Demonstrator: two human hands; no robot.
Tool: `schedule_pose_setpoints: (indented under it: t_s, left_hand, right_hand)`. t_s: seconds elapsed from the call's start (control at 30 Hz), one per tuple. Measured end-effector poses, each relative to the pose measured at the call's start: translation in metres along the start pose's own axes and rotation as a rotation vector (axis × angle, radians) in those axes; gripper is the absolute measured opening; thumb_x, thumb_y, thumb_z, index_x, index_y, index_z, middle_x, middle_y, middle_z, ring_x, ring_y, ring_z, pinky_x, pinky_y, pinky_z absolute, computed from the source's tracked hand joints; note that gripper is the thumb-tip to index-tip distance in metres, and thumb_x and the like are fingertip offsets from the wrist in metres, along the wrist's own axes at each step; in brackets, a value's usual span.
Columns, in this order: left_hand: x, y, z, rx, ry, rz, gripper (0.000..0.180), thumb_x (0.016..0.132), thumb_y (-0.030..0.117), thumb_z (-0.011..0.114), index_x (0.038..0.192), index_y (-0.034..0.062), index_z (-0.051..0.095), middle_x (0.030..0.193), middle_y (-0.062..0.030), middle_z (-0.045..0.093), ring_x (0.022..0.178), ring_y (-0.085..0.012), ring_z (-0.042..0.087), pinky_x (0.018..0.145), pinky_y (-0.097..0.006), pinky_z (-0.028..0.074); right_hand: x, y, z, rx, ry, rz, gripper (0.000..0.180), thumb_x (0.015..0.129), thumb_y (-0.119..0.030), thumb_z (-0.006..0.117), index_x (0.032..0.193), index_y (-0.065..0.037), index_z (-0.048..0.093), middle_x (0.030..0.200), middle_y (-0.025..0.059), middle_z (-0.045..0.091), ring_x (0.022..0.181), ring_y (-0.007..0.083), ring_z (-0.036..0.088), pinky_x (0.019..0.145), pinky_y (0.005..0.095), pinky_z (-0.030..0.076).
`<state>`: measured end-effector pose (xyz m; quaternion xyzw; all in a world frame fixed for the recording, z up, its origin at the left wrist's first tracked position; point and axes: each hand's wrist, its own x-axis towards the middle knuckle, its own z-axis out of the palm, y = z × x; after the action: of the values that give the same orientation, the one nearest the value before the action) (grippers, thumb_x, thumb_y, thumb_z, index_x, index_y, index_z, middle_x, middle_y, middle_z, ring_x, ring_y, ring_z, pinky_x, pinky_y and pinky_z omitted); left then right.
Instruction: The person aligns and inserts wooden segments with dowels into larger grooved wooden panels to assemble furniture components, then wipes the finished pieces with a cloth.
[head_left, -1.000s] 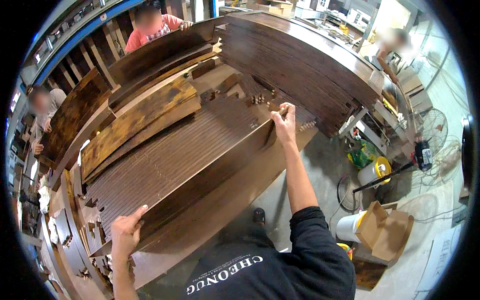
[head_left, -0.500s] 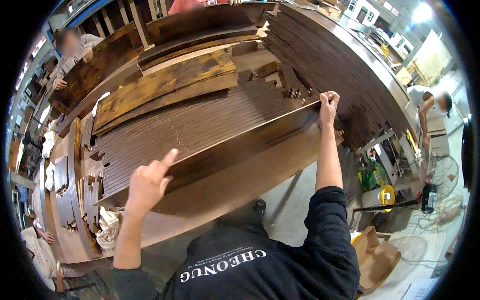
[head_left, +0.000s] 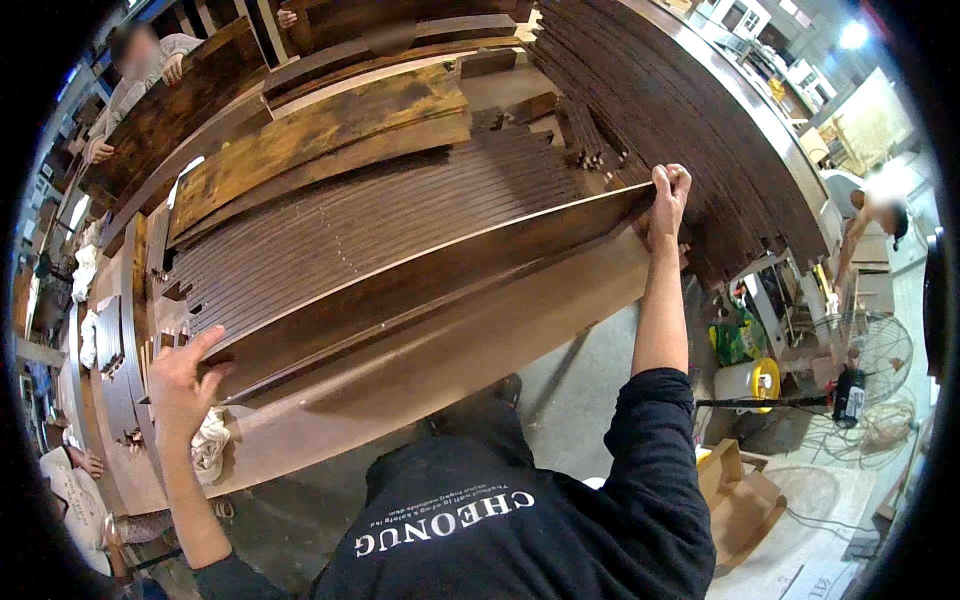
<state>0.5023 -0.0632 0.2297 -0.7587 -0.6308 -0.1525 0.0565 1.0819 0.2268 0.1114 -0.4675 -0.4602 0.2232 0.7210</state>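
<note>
here, the right hand [head_left: 670, 203] pinches a long dark board [head_left: 420, 280] at one end; the left hand [head_left: 186, 380] spreads open at the other.

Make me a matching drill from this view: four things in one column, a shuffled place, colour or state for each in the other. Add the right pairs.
1. Left hand
2. Cardboard box
3. Right hand
4. Bucket

A. Closed at the right end of the dark board
B. White with a yellow rim
C. At the board's left end
D. Brown and open

Pairs: 1-C, 2-D, 3-A, 4-B
</note>
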Motion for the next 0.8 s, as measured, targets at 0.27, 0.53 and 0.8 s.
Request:
schedule_pose_setpoints:
  t_s: [0.27, 0.53, 0.8]
  left_hand:
    - [-0.016, -0.004, 0.049, 0.099, -0.016, -0.025, 0.036, 0.073, 0.025, 0.075, 0.106, 0.0147, 0.064, 0.097, -0.0048, 0.07, 0.079, -0.0237, 0.065, 0.067, -0.034, 0.043]
    - [0.006, -0.025, 0.049, 0.076, -0.166, -0.094, 0.046, 0.073, 0.036, 0.074, 0.111, 0.0171, 0.056, 0.088, -0.0095, 0.069, 0.08, -0.0332, 0.065, 0.068, -0.044, 0.05]
    - [0.022, -0.026, 0.049, 0.037, -0.198, -0.055, 0.041, 0.075, 0.029, 0.073, 0.109, 0.0169, 0.055, 0.074, -0.0102, 0.066, 0.073, -0.0339, 0.064, 0.064, -0.046, 0.049]
  right_hand:
    - [0.02, 0.022, -0.003, -0.22, -0.055, -0.048, 0.039, 0.085, -0.025, 0.07, 0.11, -0.002, 0.051, 0.107, 0.006, 0.05, 0.101, 0.017, 0.048, 0.094, 0.0319, 0.037]
    - [0.064, 0.072, -0.022, -0.199, -0.088, -0.162, 0.03, 0.087, -0.024, 0.067, 0.099, 0.002, 0.056, 0.09, 0.0024, 0.051, 0.086, 0.0139, 0.047, 0.082, 0.0285, 0.04]
    - [0.097, 0.094, -0.052, -0.297, -0.135, -0.124, 0.035, 0.088, -0.033, 0.065, 0.103, -0.003, 0.054, 0.098, 0.0047, 0.048, 0.095, 0.0175, 0.046, 0.093, 0.0344, 0.036]
